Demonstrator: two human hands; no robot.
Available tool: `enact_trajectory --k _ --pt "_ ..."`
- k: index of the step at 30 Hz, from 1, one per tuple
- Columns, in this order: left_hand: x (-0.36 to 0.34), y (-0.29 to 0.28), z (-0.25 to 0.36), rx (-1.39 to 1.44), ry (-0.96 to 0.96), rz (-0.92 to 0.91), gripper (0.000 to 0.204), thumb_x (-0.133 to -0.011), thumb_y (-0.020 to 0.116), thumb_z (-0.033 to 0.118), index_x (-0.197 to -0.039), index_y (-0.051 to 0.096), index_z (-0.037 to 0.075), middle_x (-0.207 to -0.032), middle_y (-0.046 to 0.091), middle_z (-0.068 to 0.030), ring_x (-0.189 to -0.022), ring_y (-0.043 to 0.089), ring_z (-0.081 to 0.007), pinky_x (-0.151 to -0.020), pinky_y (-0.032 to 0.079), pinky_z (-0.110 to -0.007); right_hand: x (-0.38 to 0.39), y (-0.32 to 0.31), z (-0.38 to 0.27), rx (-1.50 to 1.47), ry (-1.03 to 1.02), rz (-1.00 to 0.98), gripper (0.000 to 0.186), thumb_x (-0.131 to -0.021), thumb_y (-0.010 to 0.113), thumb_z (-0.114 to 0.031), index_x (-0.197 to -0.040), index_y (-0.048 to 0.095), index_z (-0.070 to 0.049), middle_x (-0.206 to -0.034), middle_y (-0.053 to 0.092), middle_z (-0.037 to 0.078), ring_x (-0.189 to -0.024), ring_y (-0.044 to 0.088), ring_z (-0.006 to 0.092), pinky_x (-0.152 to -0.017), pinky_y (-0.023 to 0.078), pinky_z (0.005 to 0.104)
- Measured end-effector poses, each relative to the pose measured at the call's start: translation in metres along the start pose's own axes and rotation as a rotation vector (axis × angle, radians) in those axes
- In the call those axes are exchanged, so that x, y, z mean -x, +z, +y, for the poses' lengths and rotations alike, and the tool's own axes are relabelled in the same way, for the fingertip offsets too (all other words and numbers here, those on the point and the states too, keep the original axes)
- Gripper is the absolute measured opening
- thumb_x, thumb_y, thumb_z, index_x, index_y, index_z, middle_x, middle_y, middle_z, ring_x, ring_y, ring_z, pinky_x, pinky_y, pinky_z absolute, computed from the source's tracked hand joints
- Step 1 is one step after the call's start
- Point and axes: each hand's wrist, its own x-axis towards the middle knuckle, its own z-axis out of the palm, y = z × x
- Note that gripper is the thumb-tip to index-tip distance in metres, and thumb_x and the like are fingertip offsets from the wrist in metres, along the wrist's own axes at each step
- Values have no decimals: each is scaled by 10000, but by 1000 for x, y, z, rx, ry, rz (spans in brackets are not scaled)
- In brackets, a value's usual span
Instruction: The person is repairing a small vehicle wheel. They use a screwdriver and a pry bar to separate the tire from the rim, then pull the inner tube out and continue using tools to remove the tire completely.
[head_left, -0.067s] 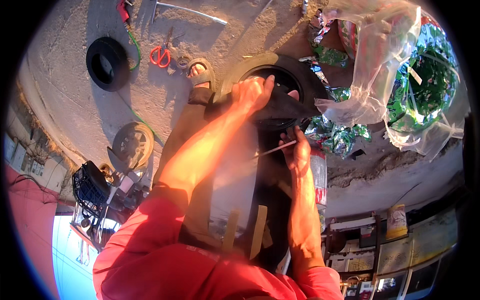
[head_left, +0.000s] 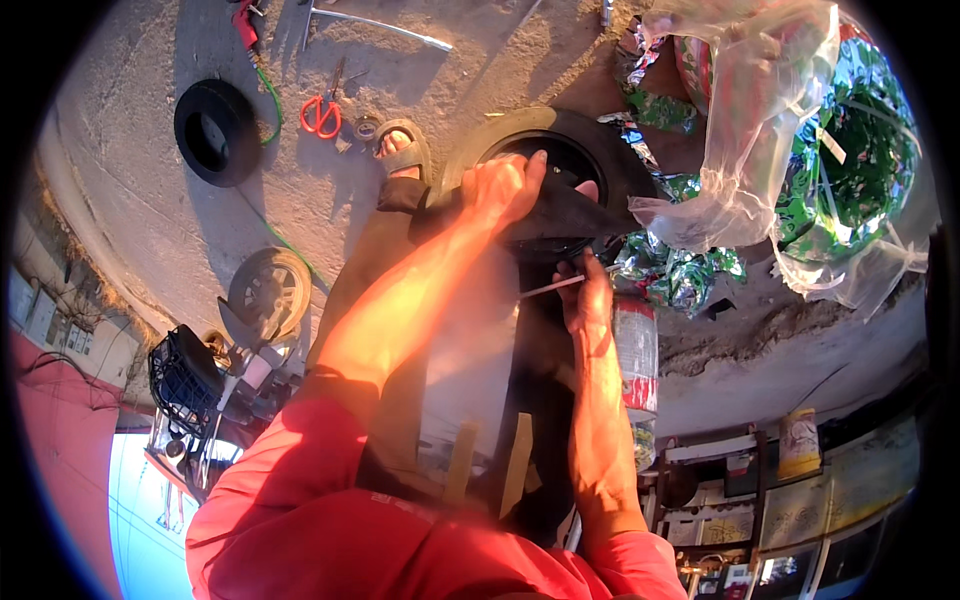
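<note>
A worn black tire [head_left: 622, 170] lies on the ground between my feet, its dark center partly covered by my hands and a dark flap of rubber [head_left: 565, 215]. My left hand [head_left: 500, 190] is closed in a fist over the tire's near side, gripping the dark rubber; its fingertips are hidden. Lower down and to the right, my right hand [head_left: 586, 295] has its fingers up at the tire's near edge. A thin pale rod [head_left: 548, 289] passes through this hand, pointing left. A sandaled foot [head_left: 403, 150] rests left of the tire.
A second tire [head_left: 214, 132], red-handled scissors [head_left: 321, 117], a metal bar [head_left: 380, 27] and a wheel rim [head_left: 270, 292] lie to the left. At right sit a clear plastic bag [head_left: 740, 130] and shiny green wrapping [head_left: 850, 160]. A grey-red can [head_left: 636, 355] stands beside my right forearm.
My right hand has turned and shifted slightly left, its fingers closer together around the rod. The rod has moved with it. My left hand stays in place.
</note>
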Motion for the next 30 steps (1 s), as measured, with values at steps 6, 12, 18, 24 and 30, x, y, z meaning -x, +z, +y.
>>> enact_trajectory --k 6,12,18,24,30 --pt "-3 -2 -12 98 -6 41 559 -1033 391 591 -924 826 257 -873 744 -184 -946 703 -416 -856 514 -483 -49 2 26 201 -485 -5 179 -1012 673 -303 -1105 638 -154 -843 561 -73 -685 510 45 -564 411 224" --pt "-20 -25 -12 -30 -57 104 631 -1035 372 568 -973 781 91 -986 718 -289 -1006 660 -525 -900 488 -591 -56 19 35 74 -397 -32 180 -991 716 -333 -974 626 -177 -783 538 -103 -590 452 25 -493 333 206" --pt "-13 -28 -17 -50 -37 156 653 -1045 358 553 -972 769 51 -980 706 -315 -1000 657 -535 -895 482 -592 -70 11 36 151 -475 -88 232 -949 778 -325 -1029 668 -136 -887 602 -72 -722 497 40 -576 382 235" --pt "-23 -55 -22 -44 -49 294 700 -1055 328 544 -951 752 -2 -962 694 -333 -985 654 -543 -881 477 -591 -43 46 20 183 -644 -101 417 -887 827 -313 -1110 666 1 -953 650 19 -837 559 104 -694 459 301" --pt "-18 -66 -35 64 -2 391 686 -1061 345 531 -950 728 -28 -965 691 -328 -968 647 -544 -860 481 -579 -25 61 10 28 -326 -47 459 -840 873 -333 -955 611 27 -862 550 -25 -762 522 93 -706 434 249"
